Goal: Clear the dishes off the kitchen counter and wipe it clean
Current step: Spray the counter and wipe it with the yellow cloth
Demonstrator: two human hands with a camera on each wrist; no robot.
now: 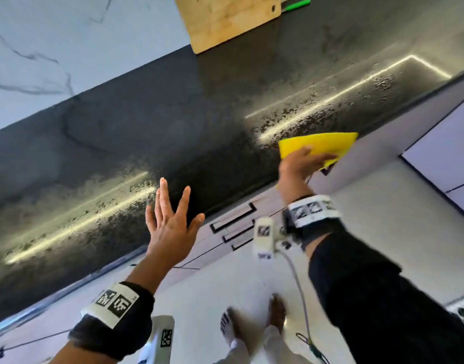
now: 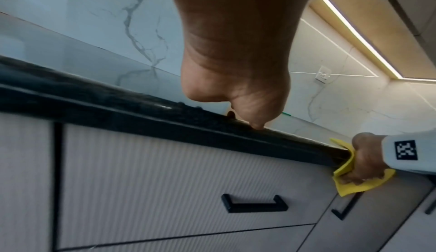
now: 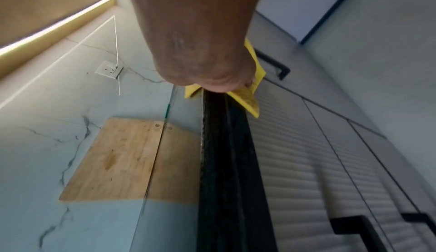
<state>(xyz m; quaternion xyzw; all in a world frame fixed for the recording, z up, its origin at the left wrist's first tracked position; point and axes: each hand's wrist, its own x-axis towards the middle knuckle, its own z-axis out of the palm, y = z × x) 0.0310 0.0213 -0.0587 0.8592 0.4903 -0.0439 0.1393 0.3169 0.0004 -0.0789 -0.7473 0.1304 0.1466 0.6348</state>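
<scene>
From the head view, the dark speckled tabletop (image 1: 189, 122) runs slantwise, wet-looking and streaked with reflected light. The right hand (image 1: 299, 164) has its grip closed on a yellow cloth (image 1: 320, 144) at the tabletop's front edge. The left hand (image 1: 170, 222) hovers over the near edge with fingers spread — grip released, holding nothing. A wooden cutting board (image 1: 225, 19) leans at the back, a green-handled utensil (image 1: 296, 5) beside it.

The left wrist view shows the cloth (image 2: 346, 164) folded over the tabletop's edge (image 2: 141, 114), the right hand (image 2: 363, 162) pinching it above the ribbed drawers (image 2: 165, 162).

The right wrist view — the cloth (image 3: 250, 99) straddles the black edge (image 3: 226, 162); the cutting board (image 3: 118, 159) stands against the marble wall (image 3: 47, 125).
</scene>
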